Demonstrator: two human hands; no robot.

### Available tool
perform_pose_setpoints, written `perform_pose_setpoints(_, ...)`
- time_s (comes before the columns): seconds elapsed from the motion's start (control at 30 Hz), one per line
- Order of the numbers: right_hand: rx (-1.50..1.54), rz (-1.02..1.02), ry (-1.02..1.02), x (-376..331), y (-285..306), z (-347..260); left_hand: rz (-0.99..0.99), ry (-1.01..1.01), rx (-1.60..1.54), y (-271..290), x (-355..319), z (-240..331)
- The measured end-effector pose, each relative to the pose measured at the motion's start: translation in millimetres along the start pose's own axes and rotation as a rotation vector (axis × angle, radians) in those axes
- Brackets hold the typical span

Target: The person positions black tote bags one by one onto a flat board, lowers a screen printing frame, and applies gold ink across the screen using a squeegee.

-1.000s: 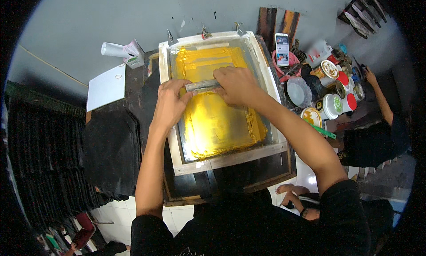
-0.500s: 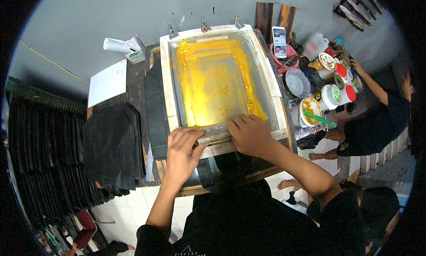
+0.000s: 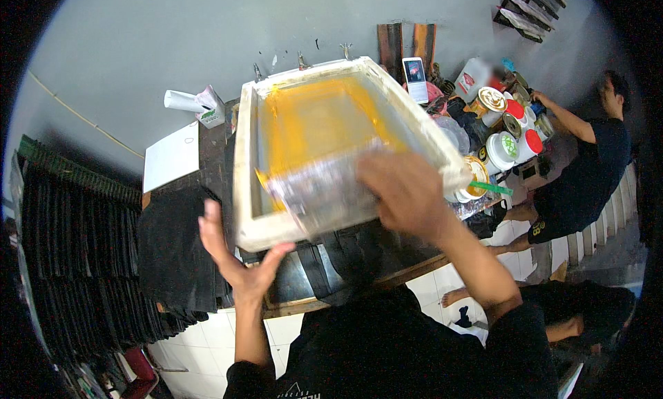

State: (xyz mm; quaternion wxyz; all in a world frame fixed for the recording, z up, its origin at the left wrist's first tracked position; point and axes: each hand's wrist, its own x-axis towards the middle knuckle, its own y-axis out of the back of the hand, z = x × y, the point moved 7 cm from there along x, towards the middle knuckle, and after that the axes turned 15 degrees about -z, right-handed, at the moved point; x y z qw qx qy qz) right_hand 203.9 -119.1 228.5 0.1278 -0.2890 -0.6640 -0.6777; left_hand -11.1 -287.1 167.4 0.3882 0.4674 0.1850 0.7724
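A white-framed printing screen (image 3: 244,167) is tilted up, its near edge raised off the table and its far edge at the metal clamps. Yellow ink (image 3: 318,116) is spread across its mesh. My right hand (image 3: 407,192), blurred by motion, grips a squeegee (image 3: 321,185) leaning across the near part of the screen. At the near left corner of the frame is my left hand (image 3: 245,268), open, with fingers and thumb spread; whether the thumb touches the frame is unclear. Black fabric with straps (image 3: 314,271) lies on the dark board below the screen.
Black fabric pieces (image 3: 179,247) are stacked at the left, near a white board (image 3: 171,157). On the right are paint tubs (image 3: 498,152), a green stick (image 3: 492,188) and a propped phone (image 3: 416,80). A co-worker (image 3: 587,164) reaches toward the tubs.
The screen's near edge has risen from the table. My left hand has left the squeegee, moving left and down to the frame's corner. My right hand has moved right with the squeegee.
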Motion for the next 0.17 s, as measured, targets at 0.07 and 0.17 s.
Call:
perform_pose_setpoints(0.07,-0.100,0.111,0.005,37.4,28.5,19.0,0.216,0.064,-0.345,-1.7,36.5,11.0)
perform_pose_setpoints(0.17,-0.163,0.132,-0.003,99.2,68.4,44.0,-0.248,0.562,-0.397,-21.7,41.7,-55.5)
